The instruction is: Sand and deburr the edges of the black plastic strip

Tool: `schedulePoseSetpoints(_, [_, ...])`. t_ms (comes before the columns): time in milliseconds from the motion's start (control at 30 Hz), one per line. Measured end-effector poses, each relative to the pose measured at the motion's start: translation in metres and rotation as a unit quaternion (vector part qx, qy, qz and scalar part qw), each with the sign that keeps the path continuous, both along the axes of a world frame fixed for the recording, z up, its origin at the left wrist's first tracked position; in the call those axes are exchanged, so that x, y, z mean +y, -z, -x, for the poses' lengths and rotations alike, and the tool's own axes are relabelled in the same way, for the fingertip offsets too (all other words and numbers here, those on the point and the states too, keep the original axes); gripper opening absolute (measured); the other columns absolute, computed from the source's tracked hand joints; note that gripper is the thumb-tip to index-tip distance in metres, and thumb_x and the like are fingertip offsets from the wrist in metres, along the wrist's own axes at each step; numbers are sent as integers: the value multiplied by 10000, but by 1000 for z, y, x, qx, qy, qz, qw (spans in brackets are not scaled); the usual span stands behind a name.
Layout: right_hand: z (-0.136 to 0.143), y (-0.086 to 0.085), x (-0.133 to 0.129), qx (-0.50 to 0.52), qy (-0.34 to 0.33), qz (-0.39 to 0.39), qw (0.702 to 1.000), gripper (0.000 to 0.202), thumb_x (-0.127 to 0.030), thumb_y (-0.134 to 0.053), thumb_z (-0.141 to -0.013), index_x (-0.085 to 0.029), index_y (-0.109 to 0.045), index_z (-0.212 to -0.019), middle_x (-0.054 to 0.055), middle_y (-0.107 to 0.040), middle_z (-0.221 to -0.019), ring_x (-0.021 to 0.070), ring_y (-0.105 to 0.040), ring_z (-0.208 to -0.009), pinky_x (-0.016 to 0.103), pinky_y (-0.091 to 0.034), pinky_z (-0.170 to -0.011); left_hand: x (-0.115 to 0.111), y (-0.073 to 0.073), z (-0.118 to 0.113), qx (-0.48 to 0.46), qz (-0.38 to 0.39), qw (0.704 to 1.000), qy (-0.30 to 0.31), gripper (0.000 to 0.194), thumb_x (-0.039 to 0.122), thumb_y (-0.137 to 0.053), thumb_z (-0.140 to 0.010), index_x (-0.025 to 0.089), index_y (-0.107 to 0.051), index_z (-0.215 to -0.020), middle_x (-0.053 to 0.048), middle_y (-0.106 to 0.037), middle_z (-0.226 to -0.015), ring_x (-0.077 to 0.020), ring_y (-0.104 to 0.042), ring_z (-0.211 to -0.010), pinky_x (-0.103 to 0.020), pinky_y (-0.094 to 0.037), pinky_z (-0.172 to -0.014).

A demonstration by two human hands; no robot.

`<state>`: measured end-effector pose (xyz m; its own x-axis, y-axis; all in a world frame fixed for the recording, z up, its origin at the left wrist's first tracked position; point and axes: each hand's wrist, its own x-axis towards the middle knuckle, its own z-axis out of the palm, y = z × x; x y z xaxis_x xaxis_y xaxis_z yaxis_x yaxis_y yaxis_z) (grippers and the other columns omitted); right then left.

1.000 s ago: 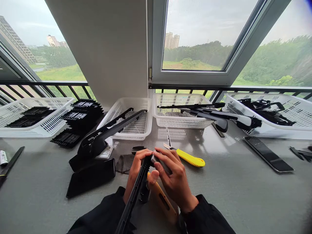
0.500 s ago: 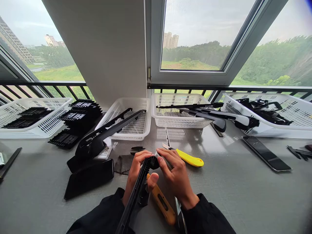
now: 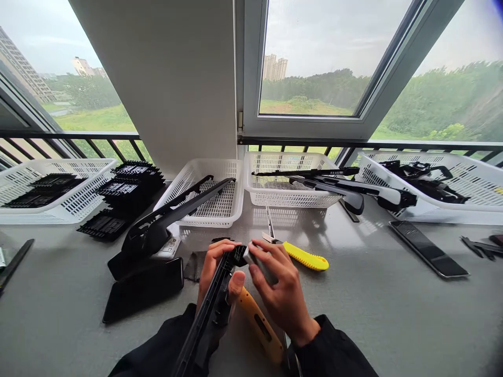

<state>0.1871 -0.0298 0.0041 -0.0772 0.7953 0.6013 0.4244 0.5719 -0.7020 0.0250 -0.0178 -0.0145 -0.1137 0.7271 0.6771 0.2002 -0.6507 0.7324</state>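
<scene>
My left hand [image 3: 212, 269] is wrapped round a long black plastic part [image 3: 202, 319], which slants from the bottom edge up to its end between my hands; the thumb presses its right side. My right hand [image 3: 285, 290] grips a small grey block [image 3: 262, 268] by its sides. The block's left tip meets or nearly meets the far end of the black part; I cannot tell if they touch. Below my hands lies a tool with an orange-brown handle [image 3: 260, 324]. Right of my right hand, a yellow utility knife [image 3: 305, 256] rests on the table [image 3: 377, 298].
White baskets [image 3: 236, 209] line the back, several holding black parts. A stack of black ribbed pieces [image 3: 129, 193] stands at the left. Long black parts [image 3: 149, 235] lean on a basket, near a black phone [image 3: 145, 290]. Another phone [image 3: 428, 248] lies at the right.
Both hands have shifted slightly left with the black part. The part's end has turned, and the grey block now shows more of its face between my right fingers.
</scene>
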Motion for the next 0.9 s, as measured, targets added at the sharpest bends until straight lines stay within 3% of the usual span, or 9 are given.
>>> schedulePoseSetpoints(167, [5, -4, -5, 10, -58, -39, 997, 408, -150, -704, -1017, -301, -736, -1395, 63, -710, -1426, 239, -648, -1243, 408, -584, -1038, -2, -9, 3, -2, 10, 1000, -2, 336, 425, -716, -1017, 239, -648, -1288, -98, -685, -1254, -271, -696, -1190, -438, -611, -1040])
schedulePoseSetpoints(300, [0, 4, 3, 10, 4, 27, 1000, 329, -206, -657, -1060, -292, -761, -1360, 60, -727, -1410, 252, -656, -1283, 434, -550, -1098, -3, -9, -2, -22, 17, 1000, 0, 254, 247, -687, -1025, 234, -641, -1274, -91, -670, -1257, -250, -740, -1170, -410, -641, -1018])
schedulePoseSetpoints(400, [-5, 9, 8, 18, 31, 67, 997, 303, -272, -611, -1093, -277, -768, -1352, 65, -744, -1389, 265, -662, -1309, 463, -513, -1149, -4, -8, -6, -30, 7, 1000, 3, 232, 209, -698, -1017, 235, -670, -1246, -82, -681, -1252, -234, -761, -1154, -367, -661, -989])
schedulePoseSetpoints(633, [-3, 8, 5, 39, -11, 114, 993, 380, -254, -641, -1016, -239, -739, -1383, 83, -761, -1346, 257, -707, -1240, 409, -574, -1078, -3, -9, 0, -104, 105, 987, 60, 421, 289, -833, -980, 291, -648, -1359, -66, -814, -1307, -222, -799, -1197, -317, -658, -1042])
schedulePoseSetpoints(733, [0, 9, 5, 42, -40, 142, 988, 447, -195, -602, -983, -227, -718, -1414, 76, -765, -1346, 242, -722, -1215, 380, -583, -1055, 0, -13, 3, -121, 118, 983, 69, 333, 365, -856, -965, 264, -732, -1257, -60, -851, -1241, -201, -821, -1143, -243, -656, -1004])
schedulePoseSetpoints(900, [1, 8, 5, 55, -65, 143, 986, 465, -153, -563, -972, -224, -735, -1398, 61, -766, -1357, 224, -713, -1261, 343, -559, -1086, -1, -19, 4, -117, 139, 979, 89, 314, 427, -846, -966, 238, -782, -1209, -79, -854, -1212, -209, -825, -1103, -258, -659, -988])
